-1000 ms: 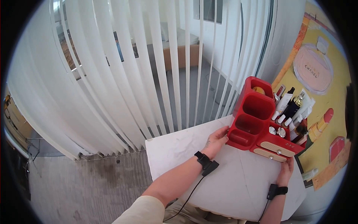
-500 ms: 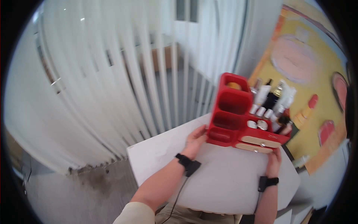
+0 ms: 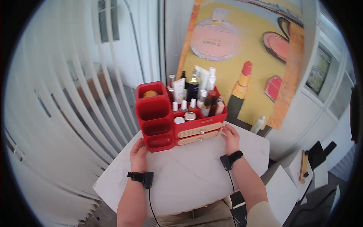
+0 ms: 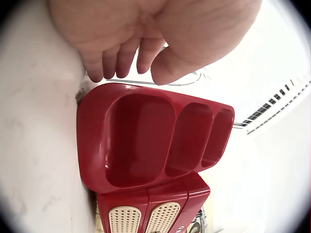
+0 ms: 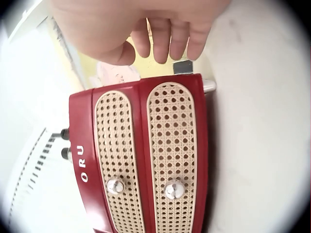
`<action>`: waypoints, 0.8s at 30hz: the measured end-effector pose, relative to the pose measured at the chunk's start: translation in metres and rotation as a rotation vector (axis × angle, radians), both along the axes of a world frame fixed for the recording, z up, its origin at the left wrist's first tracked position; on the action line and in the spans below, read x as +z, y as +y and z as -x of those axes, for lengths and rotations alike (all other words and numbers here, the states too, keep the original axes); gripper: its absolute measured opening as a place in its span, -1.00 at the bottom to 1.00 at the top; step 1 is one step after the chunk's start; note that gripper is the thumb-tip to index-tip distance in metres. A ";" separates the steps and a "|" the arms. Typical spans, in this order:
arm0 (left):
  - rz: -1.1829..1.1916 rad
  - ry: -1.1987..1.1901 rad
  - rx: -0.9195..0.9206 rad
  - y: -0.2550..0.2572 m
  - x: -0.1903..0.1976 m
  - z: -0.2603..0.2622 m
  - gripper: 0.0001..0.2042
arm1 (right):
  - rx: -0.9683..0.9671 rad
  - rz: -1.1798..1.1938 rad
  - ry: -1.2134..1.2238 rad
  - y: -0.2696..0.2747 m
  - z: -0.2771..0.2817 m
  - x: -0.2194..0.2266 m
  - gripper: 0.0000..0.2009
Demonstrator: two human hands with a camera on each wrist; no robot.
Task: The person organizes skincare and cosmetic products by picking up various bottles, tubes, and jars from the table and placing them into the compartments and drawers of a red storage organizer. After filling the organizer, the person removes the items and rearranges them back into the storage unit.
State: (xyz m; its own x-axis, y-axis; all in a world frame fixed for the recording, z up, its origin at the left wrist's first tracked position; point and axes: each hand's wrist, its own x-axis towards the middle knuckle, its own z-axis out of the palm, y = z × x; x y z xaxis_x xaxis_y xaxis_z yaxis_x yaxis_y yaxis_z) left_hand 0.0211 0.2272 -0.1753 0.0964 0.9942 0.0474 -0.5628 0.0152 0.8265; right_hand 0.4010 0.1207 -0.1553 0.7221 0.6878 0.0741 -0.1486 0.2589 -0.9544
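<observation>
A red organizer (image 3: 172, 123) stands on the white table (image 3: 181, 174), with open bins on its left, two woven-front drawers (image 3: 200, 130) and bottles and tubes (image 3: 194, 89) behind. My left hand (image 3: 138, 154) is at its lower left side; the left wrist view shows the fingers (image 4: 127, 58) extended beside the bins, contact unclear. At the drawers' right end is my right hand (image 3: 231, 139), its fingers (image 5: 163, 41) loosely extended beside the organizer, with nothing held.
Vertical blinds (image 3: 75, 94) hang at the left. Behind the table is a yellow painted board (image 3: 223, 72), with a small bottle (image 3: 258, 125) near its bottom. White boxes (image 3: 281, 193) are at the lower right.
The view has swung right, so the organizer appears further left and more head-on. Both hands remain at its sides, and the right fingers now look spread away from the drawer corner.
</observation>
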 end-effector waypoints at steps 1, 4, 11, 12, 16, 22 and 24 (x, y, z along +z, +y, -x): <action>-0.003 0.004 -0.038 0.001 0.000 0.001 -0.55 | -0.038 0.027 -0.112 0.000 0.003 0.013 -0.65; -0.083 0.038 -0.090 0.001 0.002 0.004 -0.54 | -0.139 0.057 -0.454 0.012 -0.010 0.044 -0.68; -0.119 0.011 -0.140 0.007 -0.004 0.005 -0.53 | -0.109 0.209 -0.874 0.043 -0.003 0.143 -0.61; -0.125 0.017 -0.148 0.008 -0.004 0.005 -0.53 | -0.118 0.208 -0.867 0.047 -0.002 0.147 -0.61; -0.156 0.009 -0.167 0.006 -0.002 0.007 -0.57 | -0.059 0.228 -1.072 0.061 -0.004 0.153 -0.69; -0.183 0.033 -0.194 0.000 0.005 0.001 -0.57 | -0.018 0.290 -1.140 0.058 -0.004 0.158 -0.79; -0.196 0.020 -0.212 0.005 0.001 0.005 -0.57 | -0.093 0.294 -1.151 0.057 -0.001 0.156 -0.78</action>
